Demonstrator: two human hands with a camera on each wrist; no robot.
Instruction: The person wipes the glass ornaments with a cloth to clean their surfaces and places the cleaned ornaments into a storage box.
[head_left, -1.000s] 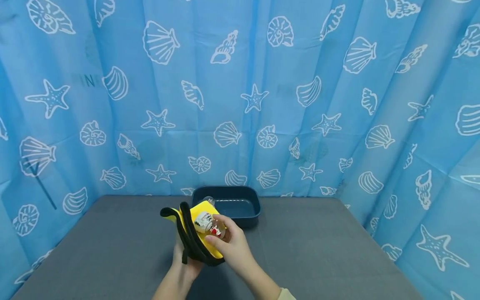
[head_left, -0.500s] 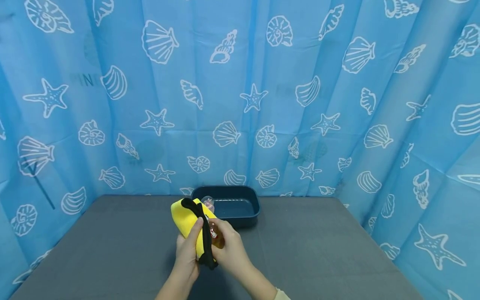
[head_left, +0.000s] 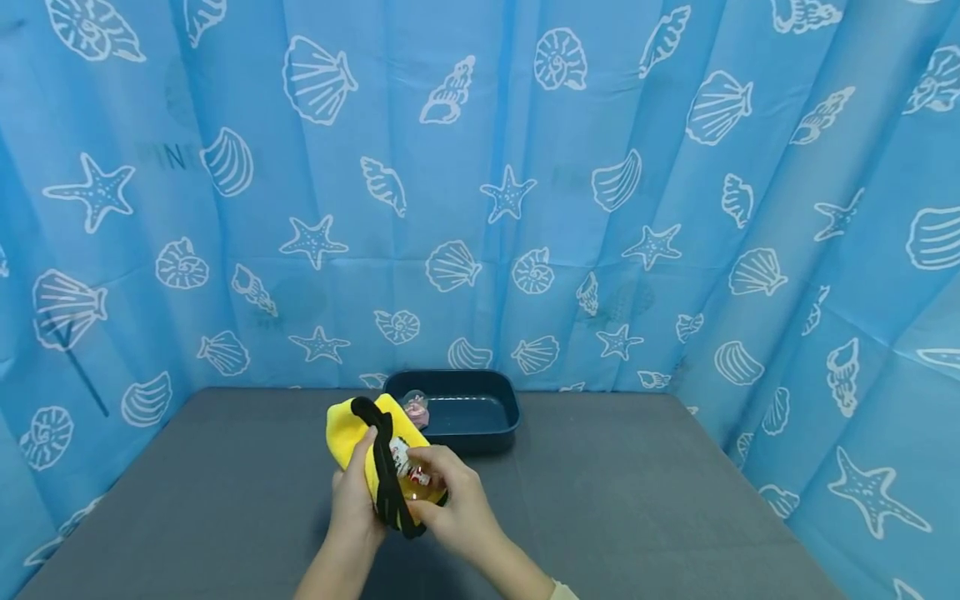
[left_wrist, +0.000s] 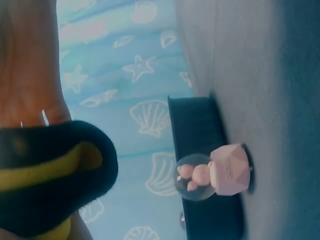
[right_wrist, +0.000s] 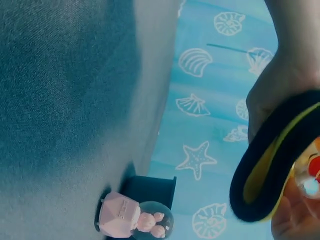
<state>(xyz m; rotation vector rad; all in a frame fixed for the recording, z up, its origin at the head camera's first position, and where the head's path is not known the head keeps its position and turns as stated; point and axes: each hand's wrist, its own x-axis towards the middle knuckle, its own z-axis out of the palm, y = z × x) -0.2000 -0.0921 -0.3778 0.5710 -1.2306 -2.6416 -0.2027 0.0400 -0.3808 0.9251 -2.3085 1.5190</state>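
Observation:
My left hand (head_left: 352, 504) grips a folded yellow cloth (head_left: 345, 429) with black edging, its thumb over the near edge. In my right hand (head_left: 461, 500) is a small snow globe (head_left: 400, 456) with a white base and a clear dome, a red-and-white figure inside; thumb and fingers pinch the dome. The globe lies tilted against the cloth's yellow inner face, its base partly behind the black edge. In the right wrist view the dome (right_wrist: 311, 172) shows beside the cloth fold (right_wrist: 260, 175). Both hands are above the table.
A second snow globe (left_wrist: 230, 170) with a faceted pink base stands on the grey table (head_left: 637, 492), in front of a dark blue rectangular bin (head_left: 487, 437). Behind the table hangs a blue curtain (head_left: 510, 317) with white shell prints.
The left thumb has come round to the front of the cloth. The cloth was turned over the globe's base half a second ago, then shifted left, and the white base shows again.

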